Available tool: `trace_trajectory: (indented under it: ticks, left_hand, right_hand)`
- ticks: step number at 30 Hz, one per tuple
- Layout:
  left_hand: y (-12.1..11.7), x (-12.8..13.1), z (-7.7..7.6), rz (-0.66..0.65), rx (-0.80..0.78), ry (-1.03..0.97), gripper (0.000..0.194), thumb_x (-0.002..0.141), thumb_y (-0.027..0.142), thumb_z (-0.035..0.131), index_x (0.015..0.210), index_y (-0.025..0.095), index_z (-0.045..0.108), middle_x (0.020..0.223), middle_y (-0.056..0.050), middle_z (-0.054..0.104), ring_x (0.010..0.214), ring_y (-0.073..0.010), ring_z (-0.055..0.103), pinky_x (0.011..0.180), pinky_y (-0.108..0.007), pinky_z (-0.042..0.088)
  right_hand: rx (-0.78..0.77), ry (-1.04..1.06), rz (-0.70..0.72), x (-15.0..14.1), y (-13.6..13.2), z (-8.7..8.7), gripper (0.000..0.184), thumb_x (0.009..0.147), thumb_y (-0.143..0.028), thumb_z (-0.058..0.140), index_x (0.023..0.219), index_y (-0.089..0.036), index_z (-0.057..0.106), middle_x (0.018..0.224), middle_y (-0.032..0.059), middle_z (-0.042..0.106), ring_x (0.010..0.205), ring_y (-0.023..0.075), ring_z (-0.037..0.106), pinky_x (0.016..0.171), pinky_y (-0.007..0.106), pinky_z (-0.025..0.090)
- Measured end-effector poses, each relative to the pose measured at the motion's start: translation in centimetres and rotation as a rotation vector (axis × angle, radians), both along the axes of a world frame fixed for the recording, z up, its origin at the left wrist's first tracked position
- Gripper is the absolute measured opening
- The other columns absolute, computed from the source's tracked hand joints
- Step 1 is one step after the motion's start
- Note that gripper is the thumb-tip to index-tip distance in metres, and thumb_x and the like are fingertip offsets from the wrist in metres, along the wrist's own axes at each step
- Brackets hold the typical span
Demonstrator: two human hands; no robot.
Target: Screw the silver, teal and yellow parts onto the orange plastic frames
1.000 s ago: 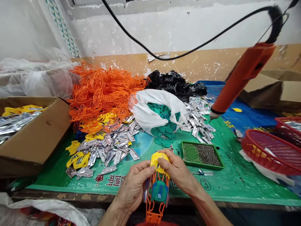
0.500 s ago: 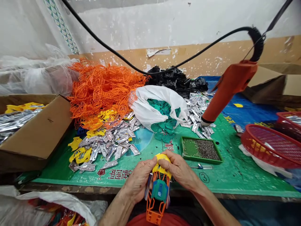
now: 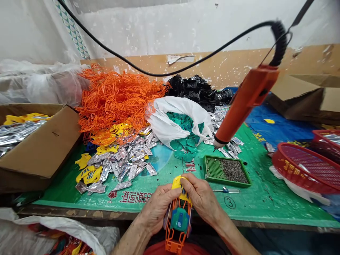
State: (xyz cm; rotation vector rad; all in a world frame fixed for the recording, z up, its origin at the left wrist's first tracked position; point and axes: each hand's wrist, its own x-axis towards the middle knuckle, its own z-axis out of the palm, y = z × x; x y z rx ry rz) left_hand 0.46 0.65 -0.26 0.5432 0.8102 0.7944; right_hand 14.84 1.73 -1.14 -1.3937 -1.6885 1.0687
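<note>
Close to my body, a toy car (image 3: 180, 219) with an orange cage frame, a green middle piece and a yellow front is held between both hands. My left hand (image 3: 162, 203) grips its left side, thumb pressed on the yellow part (image 3: 177, 182). On the other side, my right hand (image 3: 200, 194) has its fingers on the edge of the yellow part. The car's underside is hidden. Beyond my hands lie a green tray (image 3: 227, 170) of small screws and a screwdriver (image 3: 227, 190). An orange electric screwdriver (image 3: 245, 104) hangs tilted above the tray's far side.
Orange frames (image 3: 117, 95), black parts (image 3: 191, 88) and silvery plates (image 3: 130, 159) lie heaped across the table. A white bag (image 3: 164, 120) spills green pieces. Cardboard box (image 3: 42, 148) stands left, red basket (image 3: 305, 170) right. A black cable (image 3: 127, 63) loops overhead.
The hanging electric screwdriver has swung left, toward the tray. My left thumb has shifted right over the yellow part, and my right fingers have moved slightly on it.
</note>
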Motion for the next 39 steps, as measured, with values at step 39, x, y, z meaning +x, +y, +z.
trace_trajectory:
  ticks: [39]
  left_hand:
    - [-0.3, 1.7, -0.1, 0.024, -0.003, 0.161, 0.025, 0.069, 0.036, 0.073, 0.076, 0.012, 0.071, 0.062, -0.003, 0.065, 0.050, -0.0082, 0.051, 0.047, -0.017, 0.041]
  right_hand:
    - [0.617, 0.336, -0.423, 12.2, 13.4, 12.3, 0.058, 0.056, -0.031, 0.075, 0.108, -0.023, 0.051, 0.102, 0.0035, 0.060, 0.091, 0.0199, 0.058, 0.081, 0.039, 0.047]
